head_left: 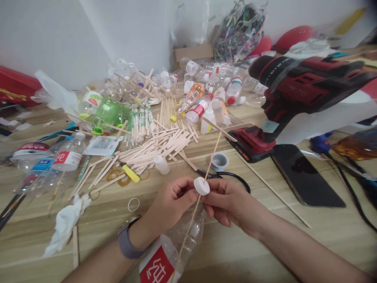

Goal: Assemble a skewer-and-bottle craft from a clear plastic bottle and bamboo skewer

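Observation:
A white bottle cap (202, 186) sits on a thin wooden skewer (193, 216) that runs from the bottom of the view up to a flat wooden stick (219, 130). My left hand (178, 200) grips the cap's left side, thumb and fingers closed. On the other side, my right hand (228, 198) has its fingers pressed together against the cap and skewer. Beneath both hands lies a clear plastic bottle (159, 263) with a red and white label, the skewer passing in front of it.
A red and black drill (297, 86) stands at the right, beside a black phone (306, 175). Loose flat sticks (159, 147), a yellow-handled tool (131, 173), black-handled scissors (235, 177) and a small grey cup (219, 162) lie ahead. Plastic bottles (197, 111) crowd the back.

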The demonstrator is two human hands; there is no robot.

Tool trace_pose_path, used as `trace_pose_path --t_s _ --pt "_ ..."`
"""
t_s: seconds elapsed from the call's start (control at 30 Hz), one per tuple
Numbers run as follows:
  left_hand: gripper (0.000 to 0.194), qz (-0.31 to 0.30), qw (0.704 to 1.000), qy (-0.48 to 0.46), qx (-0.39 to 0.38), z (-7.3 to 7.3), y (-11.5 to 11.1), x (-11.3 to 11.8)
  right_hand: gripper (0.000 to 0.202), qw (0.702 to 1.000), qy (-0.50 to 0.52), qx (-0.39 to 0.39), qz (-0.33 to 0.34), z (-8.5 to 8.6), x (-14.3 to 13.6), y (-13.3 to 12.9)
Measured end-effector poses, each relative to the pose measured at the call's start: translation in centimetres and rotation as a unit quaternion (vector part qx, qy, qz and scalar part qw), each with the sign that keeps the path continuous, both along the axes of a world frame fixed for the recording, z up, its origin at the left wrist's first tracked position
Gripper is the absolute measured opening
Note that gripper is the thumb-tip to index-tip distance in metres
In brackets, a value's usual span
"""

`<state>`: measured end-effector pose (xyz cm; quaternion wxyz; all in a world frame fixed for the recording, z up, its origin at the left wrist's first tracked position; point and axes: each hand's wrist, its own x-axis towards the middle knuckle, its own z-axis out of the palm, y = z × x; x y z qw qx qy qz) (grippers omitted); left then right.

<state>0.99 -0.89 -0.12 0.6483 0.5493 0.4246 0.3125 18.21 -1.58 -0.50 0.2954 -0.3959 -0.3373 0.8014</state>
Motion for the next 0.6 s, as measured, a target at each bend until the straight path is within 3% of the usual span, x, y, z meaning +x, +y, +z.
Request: trace_pose_path --t_s 0.27,0.43,0.6 --pt "0.015 0.014 1.000 -0.013 -0.012 -0.08 0.03 0.04 0.030 0.995 -0.016 0.084 -0.055 -0.57 0.24 0.24" --pt "0.014 -0.007 0.999 -0.001 -0.032 -0.15 0.04 0.06 0.029 0.994 -0.003 0.067 -0.084 -0.60 0.28 0.40" --pt "0.015 -0.060 0.997 0.029 -0.041 0.33 0.08 0.23 0.033 0.984 0.043 0.004 -0.174 0.03 0.83 0.90"
